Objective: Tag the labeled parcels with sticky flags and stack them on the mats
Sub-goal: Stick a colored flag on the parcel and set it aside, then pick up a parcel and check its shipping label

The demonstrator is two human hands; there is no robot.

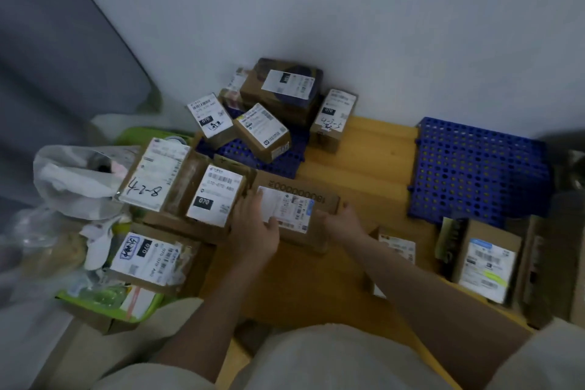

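Note:
A flat brown parcel (319, 196) with a white shipping label lies on the wooden floor in the middle. My left hand (253, 225) holds its left end, thumb over the label. My right hand (342, 220) grips its right end. A blue perforated mat (474, 168) lies bare at the right. A second blue mat (281, 161) at the back carries several stacked labeled parcels (278, 85). More labeled parcels sit to the left, one marked 4-2-8 (152, 174) and one marked 070 (215, 196). No sticky flags show clearly.
A green bin (104, 301) with papers and a white plastic bag (72, 177) stand at the left. Labeled boxes (487, 260) lean at the right front. The white wall runs behind. My knees fill the bottom edge.

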